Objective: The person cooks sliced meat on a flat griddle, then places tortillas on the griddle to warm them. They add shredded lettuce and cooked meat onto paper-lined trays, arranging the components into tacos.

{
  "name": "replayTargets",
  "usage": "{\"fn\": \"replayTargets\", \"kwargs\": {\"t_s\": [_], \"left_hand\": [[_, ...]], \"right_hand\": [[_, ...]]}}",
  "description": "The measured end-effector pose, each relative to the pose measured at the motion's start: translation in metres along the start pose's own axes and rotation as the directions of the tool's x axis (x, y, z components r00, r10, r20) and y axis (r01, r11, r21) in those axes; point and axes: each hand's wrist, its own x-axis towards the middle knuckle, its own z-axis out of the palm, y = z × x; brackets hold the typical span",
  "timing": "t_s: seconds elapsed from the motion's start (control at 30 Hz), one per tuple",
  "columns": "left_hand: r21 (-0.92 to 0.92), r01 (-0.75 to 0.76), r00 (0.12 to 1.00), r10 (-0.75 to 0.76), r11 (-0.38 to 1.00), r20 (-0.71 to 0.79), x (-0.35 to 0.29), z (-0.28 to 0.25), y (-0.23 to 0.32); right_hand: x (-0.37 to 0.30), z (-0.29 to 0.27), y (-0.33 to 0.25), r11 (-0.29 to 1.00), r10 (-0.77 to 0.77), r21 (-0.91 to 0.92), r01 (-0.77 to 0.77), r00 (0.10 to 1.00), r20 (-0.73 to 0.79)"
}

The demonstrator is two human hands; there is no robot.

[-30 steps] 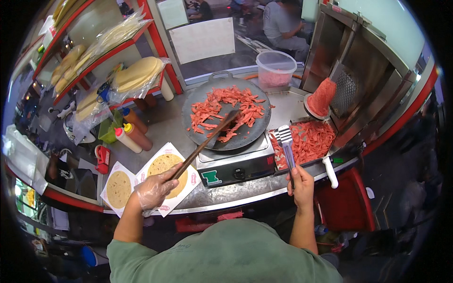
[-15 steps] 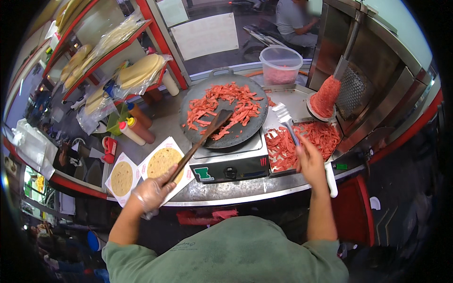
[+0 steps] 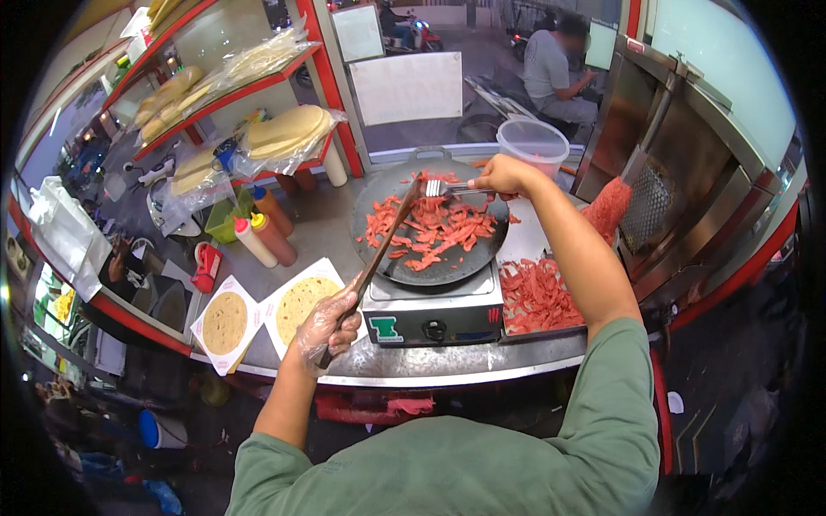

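My left hand (image 3: 329, 327), in a clear plastic glove, is closed round the lower handle of a wooden spatula (image 3: 389, 236). The spatula slants up across the round dark griddle pan (image 3: 443, 277), its tip near the pan's far part. Over the pan, my bare right hand (image 3: 508, 177) grips the handle of a metal fork (image 3: 437, 187). The tines point left and sit beside the spatula's tip. Reddish meat strips (image 3: 443, 228) lie spread on the pan. Beneath it stands a gas stove (image 3: 460, 325) with a front knob.
Two flatbreads on paper, a left one (image 3: 226, 323) and a right one (image 3: 299, 301), lie left of the stove. Sauce bottles (image 3: 274, 239) stand behind them. Right are a tray of meat strips (image 3: 538, 299), a meat cone (image 3: 609, 209) and a clear tub (image 3: 532, 142). A person (image 3: 551, 73) sits outside.
My right hand has carried the fork from above the meat tray to the pan's far side. The spatula is more upright, and the strips are spread differently. The view has shifted.
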Motion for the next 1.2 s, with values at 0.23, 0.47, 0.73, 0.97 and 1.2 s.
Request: {"fn": "replayTargets", "kwargs": {"t_s": [0.23,0.47,0.73,0.97,1.2], "left_hand": [[0.032,-0.115,0.991,0.117,0.993,-0.064,-0.041,-0.056,0.027],[0.028,-0.037,0.998,0.038,0.999,-0.053,-0.038,-0.068,-0.011],[-0.037,0.051,0.99,-0.045,0.998,0.136,0.0,-0.055,0.017],[-0.004,-0.152,0.984,0.151,0.988,-0.098,-0.058,-0.085,0.018],[-0.101,-0.013,0.998,0.008,0.995,-0.056,-0.059,-0.046,-0.05]], "right_hand": [[-0.065,0.008,-0.054,0.539,-0.519,-0.82,0.192,0.842,-0.144],[-0.098,-0.042,0.009,0.957,0.198,-0.201,-0.208,0.978,-0.072],[-0.048,0.03,-0.049,0.95,-0.095,-0.311,0.019,0.968,-0.231],[-0.107,0.04,-0.07,0.571,-0.406,-0.816,0.096,0.896,-0.178],[-0.122,0.002,0.005,0.939,0.341,0.059,-0.338,0.937,-0.068]]}}
